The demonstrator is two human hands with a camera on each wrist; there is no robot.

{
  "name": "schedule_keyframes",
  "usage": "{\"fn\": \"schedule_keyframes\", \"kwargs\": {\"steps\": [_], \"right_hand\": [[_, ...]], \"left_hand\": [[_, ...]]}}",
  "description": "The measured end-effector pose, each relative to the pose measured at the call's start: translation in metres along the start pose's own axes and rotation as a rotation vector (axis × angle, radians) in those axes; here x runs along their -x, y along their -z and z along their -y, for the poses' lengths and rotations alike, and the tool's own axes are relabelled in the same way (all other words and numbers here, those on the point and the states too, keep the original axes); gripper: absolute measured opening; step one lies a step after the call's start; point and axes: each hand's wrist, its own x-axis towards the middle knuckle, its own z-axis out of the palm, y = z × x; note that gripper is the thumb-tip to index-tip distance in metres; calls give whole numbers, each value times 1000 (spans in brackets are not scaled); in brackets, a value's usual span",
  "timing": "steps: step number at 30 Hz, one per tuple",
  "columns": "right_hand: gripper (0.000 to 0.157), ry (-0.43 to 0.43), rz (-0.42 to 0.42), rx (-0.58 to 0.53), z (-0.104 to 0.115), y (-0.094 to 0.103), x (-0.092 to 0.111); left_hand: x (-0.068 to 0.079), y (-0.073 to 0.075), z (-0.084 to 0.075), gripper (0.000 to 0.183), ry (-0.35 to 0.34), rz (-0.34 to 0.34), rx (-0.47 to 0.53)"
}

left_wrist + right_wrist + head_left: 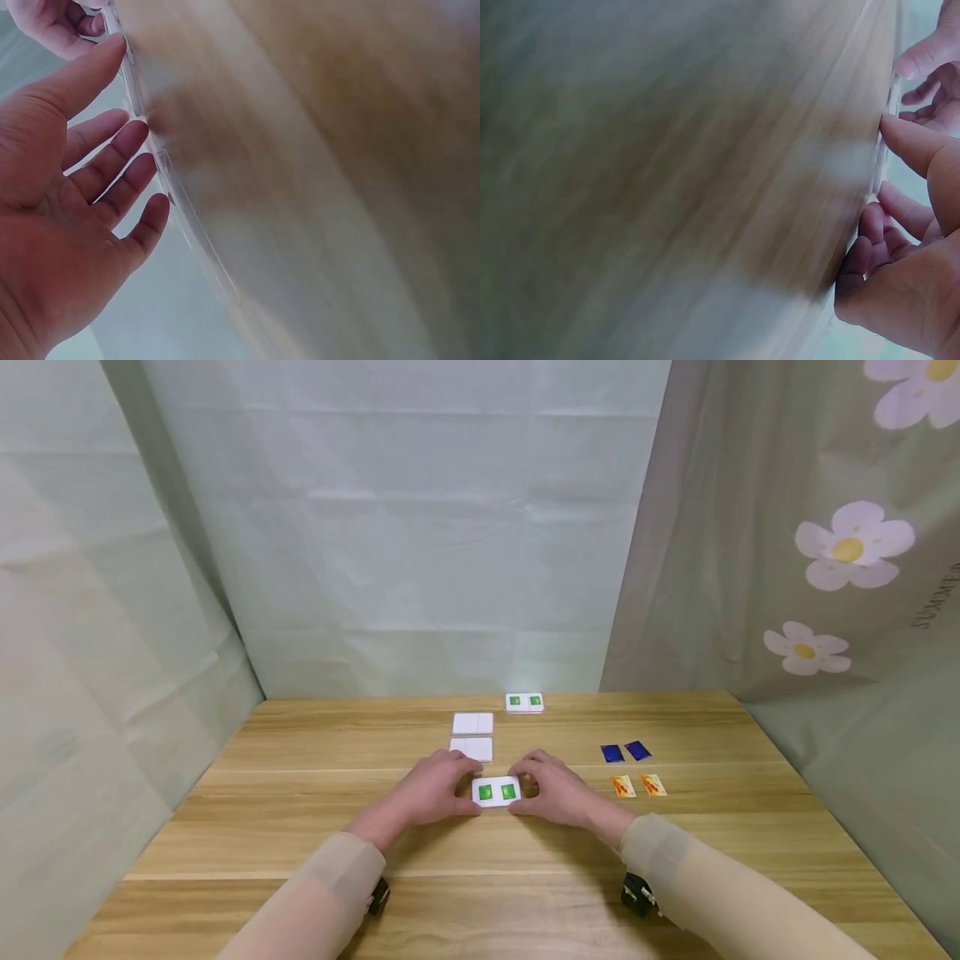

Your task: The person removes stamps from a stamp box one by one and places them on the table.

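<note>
A flat white card case [496, 792] with clear edges and two green squares lies on the wooden table between both hands. At its left end, my left hand [438, 789] holds it between thumb and index finger, the thumb at the near corner. The other fingers of this left hand [82, 172] are spread loosely in the left wrist view. My right hand [558, 789] grips the right end, thumb near and index finger far. In the right wrist view, the remaining fingers of the right hand [922, 232] are curled by the table surface.
Beyond the left hand lie two blank white cases [472, 723], one behind the other. A similar case with green squares [524, 702] lies at the table's back edge. To the right are two dark blue squares [612, 753] and two orange-yellow squares [623, 787]. Curtains surround the table.
</note>
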Motion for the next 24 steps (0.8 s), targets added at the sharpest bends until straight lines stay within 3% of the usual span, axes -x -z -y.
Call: {"fn": "schedule_keyframes", "kwargs": {"steps": [12, 18, 24], "right_hand": [[43, -14, 3, -21, -2, 0, -2], [45, -24, 39, -88, -3, 5, -5], [33, -28, 48, -141, -3, 13, -10]], "left_hand": [[-3, -1, -2, 52, 38, 29, -12], [-2, -1, -3, 49, 28, 42, -23], [0, 0, -5, 48, 27, 37, -15]]}}
